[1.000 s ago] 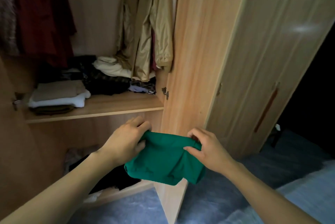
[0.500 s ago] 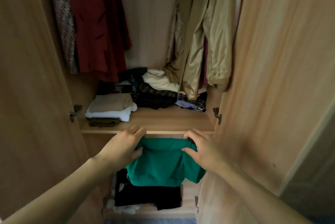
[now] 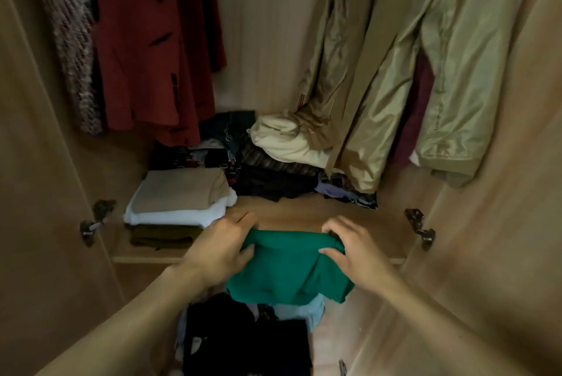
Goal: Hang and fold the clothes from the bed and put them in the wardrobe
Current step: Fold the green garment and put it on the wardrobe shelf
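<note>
Left hand [image 3: 219, 249] and right hand [image 3: 354, 251] each pinch the top edge of the folded green garment [image 3: 289, 269], held at the shelf [image 3: 349, 217] front edge (half hanging below it). On the shelf: folded stack [image 3: 179, 205] left, dark heap [image 3: 273, 175] behind. Since earlier, garment raised closer to shelf.

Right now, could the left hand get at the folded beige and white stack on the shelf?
Probably yes, but not freely: the left hand grips the green garment together with the right hand. The stack lies just beyond and to its left, nothing between; it must release its grip first.
</note>
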